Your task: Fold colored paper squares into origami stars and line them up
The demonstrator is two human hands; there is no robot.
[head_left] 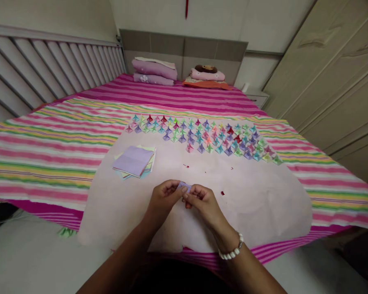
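Left hand point(168, 193) and right hand point(202, 197) are both nearly closed, fingers curled and thumbs pressed in, meeting at one small purple paper point(184, 186) pinched between them. It sits at the fingertips of both, just above the near half of the board; whether it is fully folded is hard to tell, as the fingers cover much of it. Behind everything is one bed point(196, 97), with two folded piles point(155, 70) by its headboard. On it lies one pale board point(257, 196), rounded at the sides. Several dozen folded paper pieces point(209, 141) stand along its far edge, too crowded to count. One stack of paper squares point(133, 160), purple on top, lies beyond the left hand. One white bracelet point(231, 255) rings the right wrist. Smallest, at least three reddish scraps point(222, 193) dot the board.
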